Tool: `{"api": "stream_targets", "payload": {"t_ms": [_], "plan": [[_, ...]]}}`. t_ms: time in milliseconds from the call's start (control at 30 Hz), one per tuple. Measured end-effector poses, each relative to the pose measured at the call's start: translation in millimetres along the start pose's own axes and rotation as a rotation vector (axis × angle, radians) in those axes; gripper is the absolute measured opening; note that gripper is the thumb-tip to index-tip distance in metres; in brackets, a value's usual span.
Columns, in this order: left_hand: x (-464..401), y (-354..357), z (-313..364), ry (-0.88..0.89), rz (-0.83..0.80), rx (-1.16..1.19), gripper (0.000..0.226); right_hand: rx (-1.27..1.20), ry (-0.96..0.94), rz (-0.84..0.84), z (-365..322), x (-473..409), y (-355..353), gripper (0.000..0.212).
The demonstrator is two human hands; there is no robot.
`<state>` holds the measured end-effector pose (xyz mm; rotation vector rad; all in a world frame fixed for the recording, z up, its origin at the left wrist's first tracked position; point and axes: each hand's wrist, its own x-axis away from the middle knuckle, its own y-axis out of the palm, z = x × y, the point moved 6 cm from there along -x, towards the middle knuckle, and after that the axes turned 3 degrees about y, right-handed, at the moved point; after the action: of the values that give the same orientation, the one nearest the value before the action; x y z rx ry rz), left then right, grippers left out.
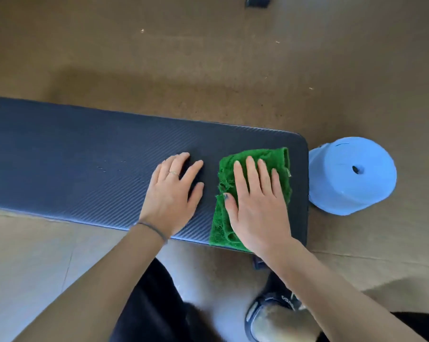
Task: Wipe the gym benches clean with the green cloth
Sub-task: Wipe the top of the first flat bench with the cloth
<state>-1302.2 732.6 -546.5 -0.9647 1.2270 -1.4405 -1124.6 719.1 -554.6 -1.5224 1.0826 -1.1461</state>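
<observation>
One dark bench point(85, 156) is showing, carrying one green cloth point(255, 193) near its right end. Two hands are lying on the bench, left hand point(174, 193) and right hand point(257, 203). One blue bucket point(351, 176) is standing upside down beyond the right edge

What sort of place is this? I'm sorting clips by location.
Probably a gym or workout room: a long padded bench with textured dark upholstery stands on a brown mat-like floor, and the right hand presses a green cloth on it.

Hands point(215, 196) flat on bench point(72, 156), cloth point(280, 164).
</observation>
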Motion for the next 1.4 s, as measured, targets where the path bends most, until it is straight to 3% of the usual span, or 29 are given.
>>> {"api": "stream_targets", "payload": {"t_ms": [233, 433, 567, 733, 867, 1000, 1133, 1233, 1400], "plan": [[8, 19, -4, -0.001, 0.196, 0.027, 0.046, 0.001, 0.074, 0.184, -9, -12, 12, 0.069], [9, 19, -5, 0.02, 0.203, 0.044, 0.047, -0.04, 0.132, 0.28, -7, -59, 7, 0.065], [9, 18, -11, 0.028, 0.213, 0.063, 0.048, -0.067, 0.256, 0.34, -27, -26, 15, 0.062], [10, 17, -11, 0.024, 0.225, 0.069, 0.048, -0.061, 0.204, 0.318, -53, 33, 27, 0.056], [9, 15, -11, 0.024, 0.236, 0.071, 0.048, -0.045, 0.188, 0.334, -31, -18, 13, 0.061], [8, 16, -10, 0.038, 0.257, 0.072, 0.046, -0.077, 0.304, 0.364, -18, -60, 8, 0.065], [14, 18, -8, 0.038, 0.252, 0.061, 0.047, -0.086, 0.292, 0.442, -39, 0, 20, 0.057], [15, 19, -5, 0.04, 0.26, 0.027, 0.049, -0.088, 0.219, 0.404, -47, 34, 28, 0.054], [14, 19, -6, 0.045, 0.268, 0.02, 0.049, -0.066, 0.194, 0.396, -24, -33, 11, 0.06]]}}
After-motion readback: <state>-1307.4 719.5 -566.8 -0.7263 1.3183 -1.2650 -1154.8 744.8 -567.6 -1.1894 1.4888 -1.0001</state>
